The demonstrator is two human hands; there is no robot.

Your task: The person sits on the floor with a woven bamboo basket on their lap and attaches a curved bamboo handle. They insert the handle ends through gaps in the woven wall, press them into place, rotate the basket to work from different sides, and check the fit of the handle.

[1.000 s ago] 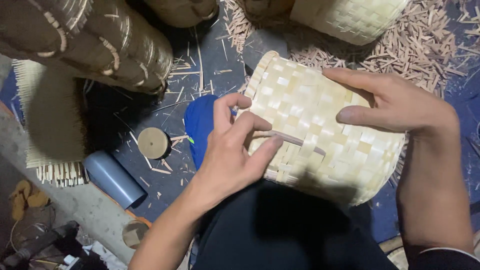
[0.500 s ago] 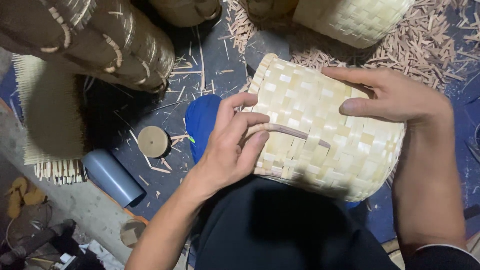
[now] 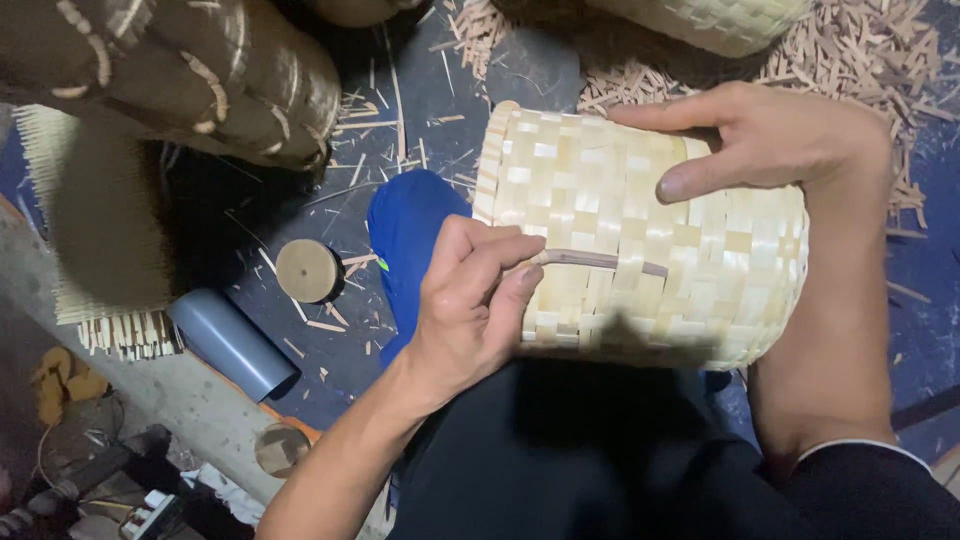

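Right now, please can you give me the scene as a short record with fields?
Left hand: left hand pinches a thin strip threaded into the basket weave
Right hand: right hand grips the woven basket from above
Basket position: on its side, on the person's lap
Nearby: blue cloth, grey tube, round wooden disc
Floor: scattered splinters

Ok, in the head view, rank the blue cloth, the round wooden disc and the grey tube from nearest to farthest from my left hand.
From the left hand:
1. Blue cloth, right beside it, partly under the woven basket.
2. Round wooden disc, further left on the floor.
3. Grey tube, farthest, lower left.
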